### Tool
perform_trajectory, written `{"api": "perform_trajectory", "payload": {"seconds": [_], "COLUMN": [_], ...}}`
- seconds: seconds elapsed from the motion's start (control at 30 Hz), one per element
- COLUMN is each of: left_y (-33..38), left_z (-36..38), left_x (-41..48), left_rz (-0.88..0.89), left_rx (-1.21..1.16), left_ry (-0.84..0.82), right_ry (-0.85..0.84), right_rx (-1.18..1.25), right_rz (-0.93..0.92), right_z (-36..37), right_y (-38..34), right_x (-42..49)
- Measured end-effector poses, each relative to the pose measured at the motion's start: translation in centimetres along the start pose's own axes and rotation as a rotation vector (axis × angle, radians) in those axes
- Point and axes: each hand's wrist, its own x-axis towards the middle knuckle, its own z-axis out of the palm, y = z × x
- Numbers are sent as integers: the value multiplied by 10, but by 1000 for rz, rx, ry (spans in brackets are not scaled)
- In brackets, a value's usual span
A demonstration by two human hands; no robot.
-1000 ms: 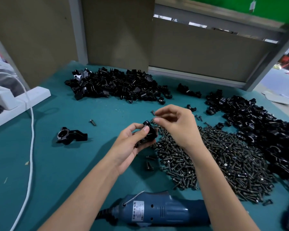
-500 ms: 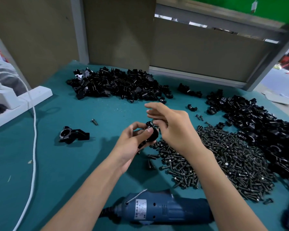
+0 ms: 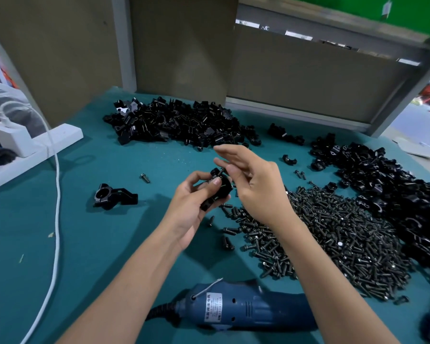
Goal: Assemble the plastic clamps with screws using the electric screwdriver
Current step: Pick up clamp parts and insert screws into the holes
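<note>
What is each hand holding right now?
Left hand: grips a black plastic clamp.
Right hand: pinches a small dark metal screw at the clamp's top.

The left hand (image 3: 191, 202) grips a black clamp (image 3: 219, 193) above the counter (image 3: 97, 244). The right hand (image 3: 256, 180) pinches a screw (image 3: 221, 170) at the clamp's top (index finger extended). The blue electric screwdriver (image 3: 246, 311) lies at the near edge, beside the screw pile (image 3: 333, 232).
</note>
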Motion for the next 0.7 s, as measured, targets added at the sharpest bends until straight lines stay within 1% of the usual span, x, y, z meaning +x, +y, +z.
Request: {"api": "perform_trajectory", "payload": {"seconds": [0.1, 0.17, 0.23, 0.3, 0.33, 0.37, 0.43, 0.5, 0.6, 0.7], "left_y": [4, 4, 5, 5, 6, 6, 7, 8, 9, 9], "left_z": [-6, -9, -11, -13, -14, -15, -16, -17, -14, -13], "left_x": [2, 3, 5, 7, 8, 8, 8, 7, 7, 6], "left_rz": [33, 45, 50, 58, 60, 61, 56, 43, 19, -2], "left_rx": [34, 16, -13, -57, -85, -113, -168, -208, -219, -214], "left_ry": [-2, 2, 17, 42, 58, 75, 107, 125, 122, 120], "right_ry": [-94, -145, -135, -61, -61, -116, -317, -457, -481, -518], "right_rx": [18, 42, 29, -135, -256, -376, -585, -734, -828, -856], "right_rz": [39, 64, 82, 131, 173, 217, 282, 288, 228, 147], "right_z": [-1, 0, 3, 4, 4, 6, 12, 22, 30, 29], "right_y": [3, 6, 9, 18, 22, 26, 31, 32, 29, 27], "right_x": [9, 14, 19, 21, 21, 21, 21, 18, 15, 15]}}
